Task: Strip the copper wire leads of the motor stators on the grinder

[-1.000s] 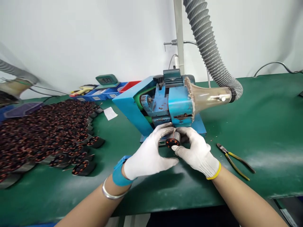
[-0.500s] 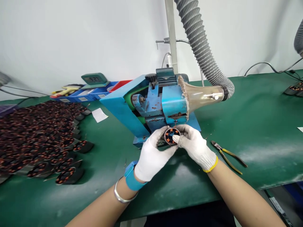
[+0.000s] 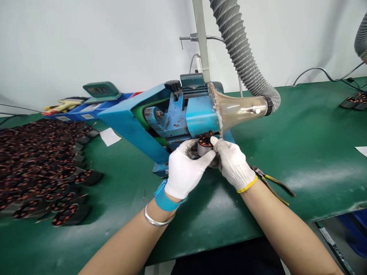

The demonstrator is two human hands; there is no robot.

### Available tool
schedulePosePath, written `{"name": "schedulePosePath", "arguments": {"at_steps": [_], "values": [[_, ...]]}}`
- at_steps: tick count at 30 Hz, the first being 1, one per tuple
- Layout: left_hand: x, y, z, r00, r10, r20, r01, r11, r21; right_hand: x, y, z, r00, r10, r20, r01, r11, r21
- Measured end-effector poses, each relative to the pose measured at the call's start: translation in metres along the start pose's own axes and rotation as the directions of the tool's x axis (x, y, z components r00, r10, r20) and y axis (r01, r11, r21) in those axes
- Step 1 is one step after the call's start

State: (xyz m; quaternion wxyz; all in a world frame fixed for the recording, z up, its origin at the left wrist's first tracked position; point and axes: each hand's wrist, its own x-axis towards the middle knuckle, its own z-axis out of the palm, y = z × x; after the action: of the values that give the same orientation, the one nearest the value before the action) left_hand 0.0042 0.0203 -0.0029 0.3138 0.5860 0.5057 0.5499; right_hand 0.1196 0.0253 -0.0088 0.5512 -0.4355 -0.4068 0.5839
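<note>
Dark coil-wound cores crowd the tabletop at far left. The gloved left hand grips a single metal-sided core just before the blue machine; the gloved right hand clasps its other side. Yellow-handled pliers lie rightmost, near that wrist.

Wound core smooth metal; tabletop glossy.

"What's on that green worktop?"
"Dark, copper-wound rings crowd the left; a paper slip lies beside them."
"And right of the blue machine?"
"Yellow-handled pliers, handles spread."
</note>
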Motion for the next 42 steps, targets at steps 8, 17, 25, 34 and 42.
{"name": "schedulePosePath", "arguments": {"at_steps": [8,17,25,34,42], "values": [[-0.015,-0.013,-0.003,0.993,0.111,0.041,-0.106,0.988,-0.111,-0.013,0.002,-0.006,0.999,-0.033,0.038,0.035,0.999,-0.042],[-0.019,-0.021,-0.024,0.965,0.24,0.103,-0.242,0.97,0.005,-0.036,-0.018,-0.011,0.971,-0.037,0.237,0.147,0.874,-0.462],[-0.017,-0.031,-0.027,0.937,0.238,0.257,-0.269,0.959,0.092,-0.033,-0.026,-0.025,0.952,-0.08,0.294,0.263,0.705,-0.659],[-0.01,-0.025,-0.028,0.945,0.321,0.057,-0.326,0.929,0.178,-0.032,-0.033,-0.042,0.942,-0.313,0.123,0.329,0.781,-0.531],[-0.017,-0.032,-0.021,0.882,0.448,0.149,-0.47,0.863,0.185,-0.041,-0.022,-0.021,0.88,-0.314,0.356,0.473,0.503,-0.724]]}}
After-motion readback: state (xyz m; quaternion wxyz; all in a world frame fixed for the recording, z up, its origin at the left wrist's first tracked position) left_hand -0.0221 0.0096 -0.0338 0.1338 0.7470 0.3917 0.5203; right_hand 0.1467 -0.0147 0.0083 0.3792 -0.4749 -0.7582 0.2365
